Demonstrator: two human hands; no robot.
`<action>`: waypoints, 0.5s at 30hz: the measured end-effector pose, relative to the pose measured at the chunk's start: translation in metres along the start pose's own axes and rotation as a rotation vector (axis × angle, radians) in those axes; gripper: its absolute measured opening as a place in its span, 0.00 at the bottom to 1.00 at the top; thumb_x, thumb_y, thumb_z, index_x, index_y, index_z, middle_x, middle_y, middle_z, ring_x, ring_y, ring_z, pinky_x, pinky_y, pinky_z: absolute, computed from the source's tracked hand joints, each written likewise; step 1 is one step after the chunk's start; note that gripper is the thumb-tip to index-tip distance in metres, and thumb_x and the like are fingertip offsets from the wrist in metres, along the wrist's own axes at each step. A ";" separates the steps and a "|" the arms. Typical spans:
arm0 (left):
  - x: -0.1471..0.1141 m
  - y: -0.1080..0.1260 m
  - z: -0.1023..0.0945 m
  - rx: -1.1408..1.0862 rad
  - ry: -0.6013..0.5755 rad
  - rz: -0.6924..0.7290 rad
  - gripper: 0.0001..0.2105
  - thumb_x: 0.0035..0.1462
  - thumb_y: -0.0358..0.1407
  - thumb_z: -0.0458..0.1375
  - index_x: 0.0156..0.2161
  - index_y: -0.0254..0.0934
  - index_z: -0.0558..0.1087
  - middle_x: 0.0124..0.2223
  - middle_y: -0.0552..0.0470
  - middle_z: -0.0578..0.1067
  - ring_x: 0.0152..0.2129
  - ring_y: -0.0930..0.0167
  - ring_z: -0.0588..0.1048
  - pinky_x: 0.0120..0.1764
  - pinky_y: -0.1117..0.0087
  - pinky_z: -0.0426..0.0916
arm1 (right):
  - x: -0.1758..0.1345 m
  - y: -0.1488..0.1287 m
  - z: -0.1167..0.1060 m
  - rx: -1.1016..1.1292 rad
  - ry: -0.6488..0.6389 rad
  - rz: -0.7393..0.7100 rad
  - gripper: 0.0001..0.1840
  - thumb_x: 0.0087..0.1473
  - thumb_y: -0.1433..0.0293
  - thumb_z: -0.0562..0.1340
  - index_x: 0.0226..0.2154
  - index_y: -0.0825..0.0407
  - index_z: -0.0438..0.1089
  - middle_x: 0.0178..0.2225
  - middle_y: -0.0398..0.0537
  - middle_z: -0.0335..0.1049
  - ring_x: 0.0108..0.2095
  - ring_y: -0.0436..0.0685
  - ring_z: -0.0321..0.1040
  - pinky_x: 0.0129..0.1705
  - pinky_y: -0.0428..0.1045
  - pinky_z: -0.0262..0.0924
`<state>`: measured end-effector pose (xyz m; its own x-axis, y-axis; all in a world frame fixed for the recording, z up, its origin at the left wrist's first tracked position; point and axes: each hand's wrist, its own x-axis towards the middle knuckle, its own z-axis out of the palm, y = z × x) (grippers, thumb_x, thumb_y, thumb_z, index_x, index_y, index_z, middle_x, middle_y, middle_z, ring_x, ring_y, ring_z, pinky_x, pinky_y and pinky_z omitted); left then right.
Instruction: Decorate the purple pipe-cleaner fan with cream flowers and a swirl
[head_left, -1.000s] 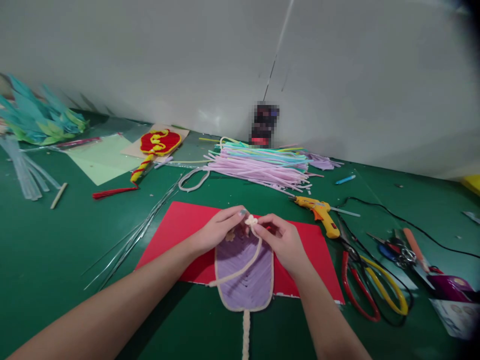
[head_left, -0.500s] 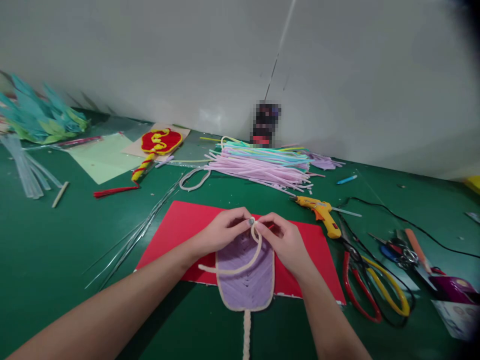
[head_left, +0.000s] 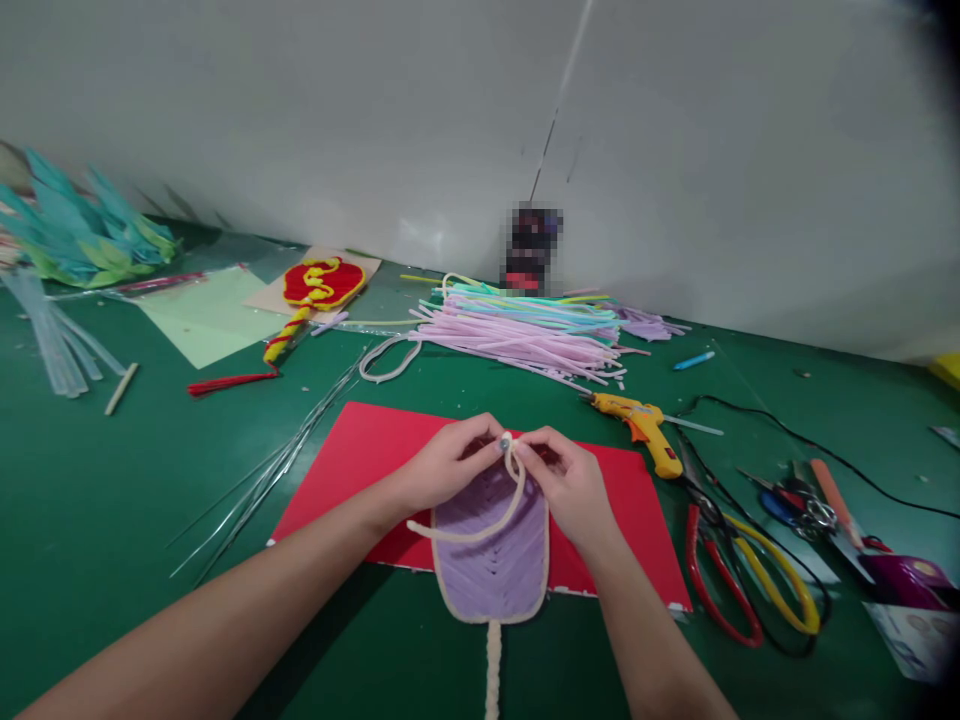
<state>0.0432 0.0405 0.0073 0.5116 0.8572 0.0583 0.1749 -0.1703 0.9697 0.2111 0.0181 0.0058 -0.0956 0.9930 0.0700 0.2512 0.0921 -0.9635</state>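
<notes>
A cream pipe cleaner (head_left: 480,536) is pinched between my two hands, curling into a small loop at the fingertips with its free end trailing left. My left hand (head_left: 454,458) and my right hand (head_left: 568,478) nearly meet, thumbs and forefingers closed on it. Beneath them lies a lilac fan-shaped piece (head_left: 491,575) edged in cream, its twisted cream handle (head_left: 493,670) pointing toward me. The hands cover the fan's far end. Under the fan is a red sheet (head_left: 622,540).
A yellow glue gun (head_left: 637,425), red-and-yellow-handled pliers (head_left: 720,570) and scissors (head_left: 806,510) lie right. Behind is a pile of pastel pipe cleaners (head_left: 517,335). A red-and-yellow fan (head_left: 322,285), thin wires (head_left: 285,455) and clear glue sticks (head_left: 56,345) lie left.
The pipe cleaner's free end has shifted slightly right and up. Both hands stay almost in place, still pinching at the loop.
</notes>
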 end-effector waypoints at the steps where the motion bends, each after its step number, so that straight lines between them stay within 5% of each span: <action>1: 0.000 -0.001 0.000 -0.001 -0.002 -0.001 0.10 0.58 0.40 0.49 0.33 0.34 0.65 0.30 0.55 0.68 0.27 0.75 0.66 0.30 0.76 0.61 | 0.000 0.000 0.000 0.010 -0.007 0.016 0.10 0.50 0.62 0.60 0.28 0.52 0.69 0.27 0.45 0.68 0.28 0.52 0.65 0.30 0.46 0.60; 15: 0.002 -0.002 -0.002 -0.057 0.011 -0.001 0.11 0.57 0.41 0.50 0.32 0.34 0.65 0.29 0.54 0.69 0.26 0.75 0.67 0.29 0.76 0.61 | -0.001 -0.003 -0.003 0.117 -0.043 0.108 0.10 0.47 0.63 0.62 0.29 0.52 0.71 0.28 0.45 0.73 0.31 0.54 0.70 0.35 0.47 0.63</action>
<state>0.0422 0.0432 0.0056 0.5025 0.8625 0.0596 0.1266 -0.1417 0.9818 0.2132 0.0168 0.0096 -0.1159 0.9923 -0.0442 0.1484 -0.0267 -0.9886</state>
